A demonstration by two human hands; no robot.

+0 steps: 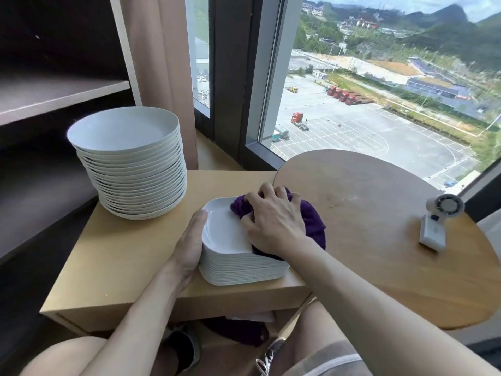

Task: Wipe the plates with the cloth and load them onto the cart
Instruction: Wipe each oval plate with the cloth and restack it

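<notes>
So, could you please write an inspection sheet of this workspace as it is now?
Surface: light rectangular wooden table, rounded wooden tabletop at its right.
Job's things: stack of square white plates; taller stack of round white plates behind it, left; purple cloth on the top square plate; cart not seen.
Clutter: small white fan on the rounded tabletop.
Hands: left hand rests against the square stack's side; right hand grips the cloth.
Cables: nothing seen.
Surroundings: large window, beige curtain, dark shelves.
</notes>
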